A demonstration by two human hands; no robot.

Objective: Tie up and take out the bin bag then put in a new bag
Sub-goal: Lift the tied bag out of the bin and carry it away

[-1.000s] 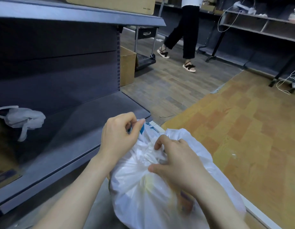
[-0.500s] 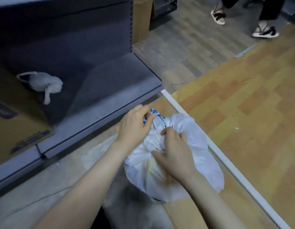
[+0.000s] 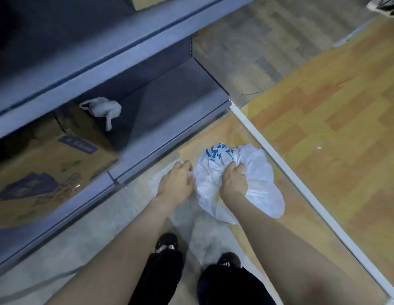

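- Bin bag (image 3: 253, 188), white with blue print, sits full on the floor (image 3: 324, 128) between the grey shelving (image 3: 169, 102) and a white floor strip (image 3: 279, 164), just ahead of the person's shoes (image 3: 167, 243).
- Right hand (image 3: 234, 179) has its grip closed on the gathered plastic at the top of the bag, fingers dug into the bunch.
- Left hand (image 3: 177, 181) is at the bag's left edge with fingers curled; it appears to pinch a fold of plastic, though blur leaves that uncertain.
- No finished knot shows, so tying looks to be the step in hand.
- Risk: thin film bunched in one fist could tear if pulled hard, spilling the contents.
- Risk: if the left-hand pinch slips off, the neck could fall open and the knot would have to be restarted.
- Risk: lifting on a loose knot could let the bag drop, since all the weight would hang from the neck.
- A small crumpled white bag (image 3: 103, 108) lies on the bottom shelf beside a cardboard box (image 3: 48, 164); it may be the replacement, and it is well apart from both hands.
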